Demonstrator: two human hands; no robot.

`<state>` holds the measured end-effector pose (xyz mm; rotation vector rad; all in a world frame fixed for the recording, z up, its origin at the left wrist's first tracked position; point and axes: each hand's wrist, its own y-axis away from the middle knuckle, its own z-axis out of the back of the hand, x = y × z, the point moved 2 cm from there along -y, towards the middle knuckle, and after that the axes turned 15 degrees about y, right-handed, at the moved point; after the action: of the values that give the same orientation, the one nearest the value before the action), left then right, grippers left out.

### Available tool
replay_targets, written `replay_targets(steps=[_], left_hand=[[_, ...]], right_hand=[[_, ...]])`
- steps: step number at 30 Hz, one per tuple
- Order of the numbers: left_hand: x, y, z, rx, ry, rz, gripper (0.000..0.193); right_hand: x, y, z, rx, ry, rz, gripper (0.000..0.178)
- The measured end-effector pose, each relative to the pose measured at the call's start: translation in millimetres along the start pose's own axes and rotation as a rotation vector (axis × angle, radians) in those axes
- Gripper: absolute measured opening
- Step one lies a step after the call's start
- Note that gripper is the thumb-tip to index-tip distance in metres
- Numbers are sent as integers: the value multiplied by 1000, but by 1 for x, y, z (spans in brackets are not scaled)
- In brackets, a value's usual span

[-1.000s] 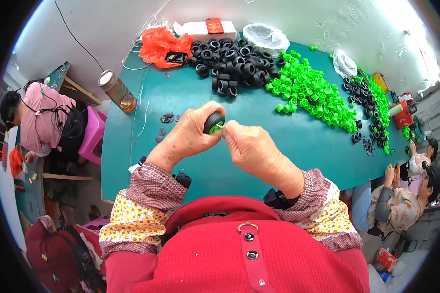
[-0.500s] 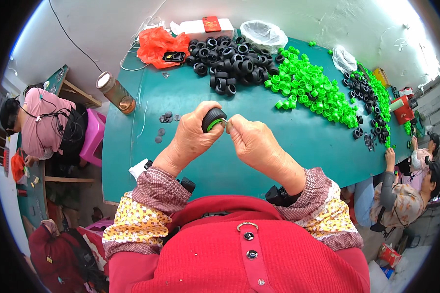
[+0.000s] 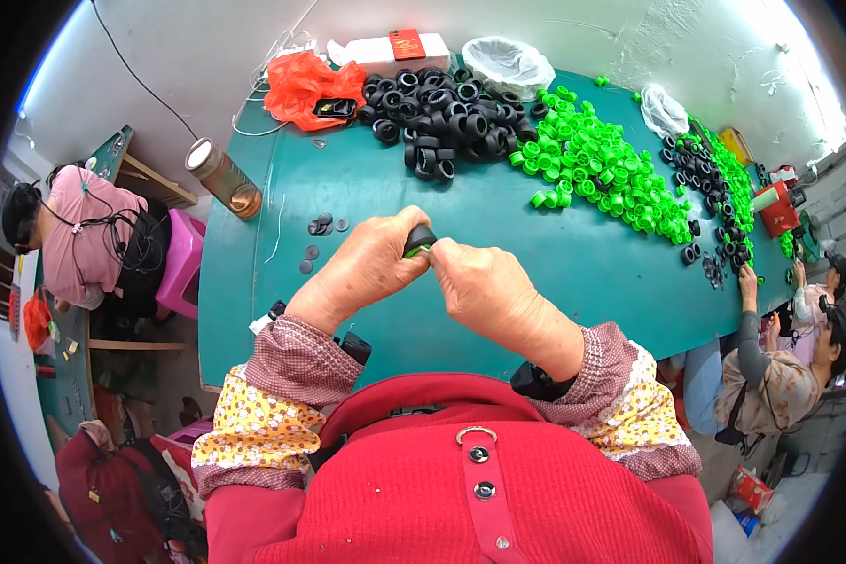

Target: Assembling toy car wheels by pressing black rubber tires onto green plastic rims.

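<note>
Over the near middle of the green table, my left hand is closed round a small toy wheel, a black tyre with a bright green hub inside. The fingers of my right hand are pinched together against the wheel's hub side. They grip a thin, metal-looking tool, of which only a sliver shows at the hub; its kind is hidden by the fingers. Several flat dark discs lie on the table left of my left hand.
A heap of black tyres and a heap of green hubs cover the table's far side. Beyond stand an orange bag and a lined basin. A bottle is at the left edge. People sit on both sides.
The wheel has turned in my left hand, so less of its green hub shows. My right fingers have pressed in closer to it. At the right, a co-worker's arm has shifted.
</note>
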<state>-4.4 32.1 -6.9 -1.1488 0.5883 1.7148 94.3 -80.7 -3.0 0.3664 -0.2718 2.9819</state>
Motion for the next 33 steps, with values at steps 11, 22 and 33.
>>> replay_targets(steps=[11, 22, 33], left_hand=[[6, -1, -8, -148, 391, -73, 38], [10, -1, 2, -49, 202, -72, 18], [3, -5, -6, -62, 77, 24, 31]], right_hand=[[-19, -9, 4, -22, -527, -50, 16], [-1, -2, 1, -50, -204, 7, 11], [-10, -6, -4, -73, -330, -14, 12]])
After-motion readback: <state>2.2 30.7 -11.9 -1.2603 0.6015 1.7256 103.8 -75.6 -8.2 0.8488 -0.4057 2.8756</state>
